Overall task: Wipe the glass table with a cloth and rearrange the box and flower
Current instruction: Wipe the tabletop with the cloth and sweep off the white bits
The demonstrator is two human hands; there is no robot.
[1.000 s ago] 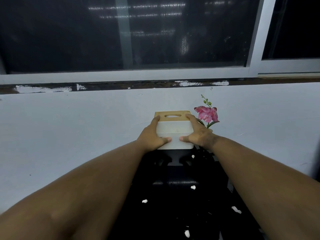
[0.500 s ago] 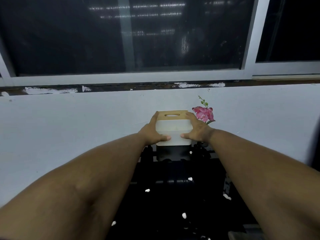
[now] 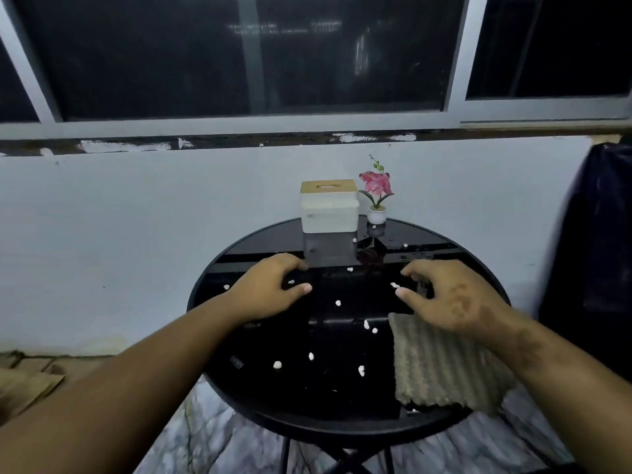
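Note:
A white box (image 3: 329, 213) with a wooden lid stands at the far edge of the round black glass table (image 3: 260, 388). Right beside it sits a small pink flower (image 3: 376, 186) in a white pot. A beige ribbed cloth (image 3: 444, 367) lies on the table's near right part. My left hand (image 3: 270, 290) hovers over the table's middle left, fingers loosely curled, holding nothing. My right hand (image 3: 448, 295) hovers just above the cloth's far edge, fingers loosely curled and empty. Several white crumbs (image 3: 338, 303) are scattered on the glass.
A white wall (image 3: 136, 234) rises directly behind the table, with dark windows above. A dark bulky object (image 3: 595, 254) stands at the right. Brown cardboard (image 3: 24, 381) lies on the floor at the left. Marble-patterned floor shows below the table.
Both hands have let go of the box and drawn back toward me. The box now stands at the table's far edge beside the flower. The view has pulled back, showing the whole table and the cloth.

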